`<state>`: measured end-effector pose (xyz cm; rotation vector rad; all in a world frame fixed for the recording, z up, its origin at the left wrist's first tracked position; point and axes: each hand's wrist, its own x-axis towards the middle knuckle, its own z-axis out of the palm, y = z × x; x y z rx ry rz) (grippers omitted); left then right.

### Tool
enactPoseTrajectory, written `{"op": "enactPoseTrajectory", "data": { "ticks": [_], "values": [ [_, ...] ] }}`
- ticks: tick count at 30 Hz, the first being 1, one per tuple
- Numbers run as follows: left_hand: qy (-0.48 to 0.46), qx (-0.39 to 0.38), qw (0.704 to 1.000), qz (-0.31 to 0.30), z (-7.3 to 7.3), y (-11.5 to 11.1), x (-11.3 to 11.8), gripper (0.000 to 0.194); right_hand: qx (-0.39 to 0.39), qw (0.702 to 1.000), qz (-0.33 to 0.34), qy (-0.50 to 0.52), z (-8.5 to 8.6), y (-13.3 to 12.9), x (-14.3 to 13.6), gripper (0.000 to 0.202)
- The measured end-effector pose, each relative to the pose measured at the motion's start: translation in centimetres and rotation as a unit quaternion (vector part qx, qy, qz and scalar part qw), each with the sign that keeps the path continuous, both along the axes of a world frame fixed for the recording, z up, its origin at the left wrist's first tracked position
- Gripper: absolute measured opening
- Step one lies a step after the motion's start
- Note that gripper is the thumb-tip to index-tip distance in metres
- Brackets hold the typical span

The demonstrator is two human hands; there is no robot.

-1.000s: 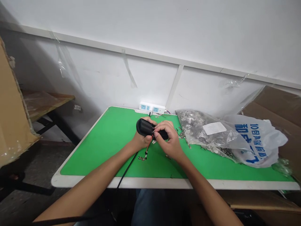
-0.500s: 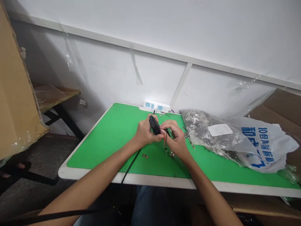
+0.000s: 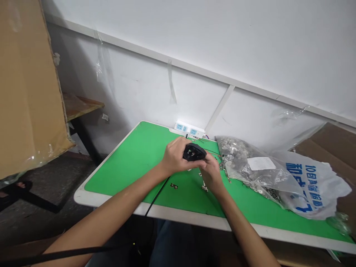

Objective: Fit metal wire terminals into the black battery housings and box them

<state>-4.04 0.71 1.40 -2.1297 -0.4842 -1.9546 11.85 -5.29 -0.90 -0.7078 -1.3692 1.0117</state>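
L hand (image 3: 174, 157) + R hand (image 3: 211, 174) gripping black device (image 3: 194, 152), over green table (image 3: 133, 163), parts bag (image 3: 244, 159) nearby

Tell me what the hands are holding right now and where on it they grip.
Both hands hold one small black housing above the green table. The left hand wraps its left side; the right hand supports it from below right, its exact finger contact hidden.

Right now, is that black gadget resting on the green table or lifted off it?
Lifted. The left hand holds the black gadget above the green table, and the right hand touches it from below.
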Motion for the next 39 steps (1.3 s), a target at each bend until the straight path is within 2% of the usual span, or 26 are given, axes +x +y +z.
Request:
{"op": "enactPoseTrajectory", "data": {
  "ticks": [5,9,18,25,33,39],
  "values": [
    [0.009,0.004,0.998,-0.062,0.1,0.2,-0.4,0.060,0.084,0.992,-0.036,-0.090,0.5,-0.9,-0.3,0.027],
    [0.017,-0.006,0.997,-0.080,0.1,0.3,-0.6,0.054,0.116,0.980,-0.052,-0.156,1.0,-1.4,-0.4,0.026],
    [0.029,0.000,0.995,-0.096,0.2,0.4,-0.9,0.054,0.027,0.981,-0.072,-0.177,1.9,-1.7,-1.4,0.022],
    [0.010,-0.008,0.993,-0.113,-0.1,0.6,-0.7,0.054,0.015,0.981,-0.085,-0.172,1.8,-1.8,-1.6,0.023],
    [0.002,-0.023,0.997,-0.072,-0.4,0.8,-0.9,0.055,0.015,0.986,-0.081,-0.146,1.2,-1.4,-1.7,0.023],
    [0.015,-0.042,0.997,-0.061,-0.1,0.7,-1.1,0.054,0.011,0.988,-0.111,-0.105,0.2,-0.7,-1.4,0.027]
  ]
}}
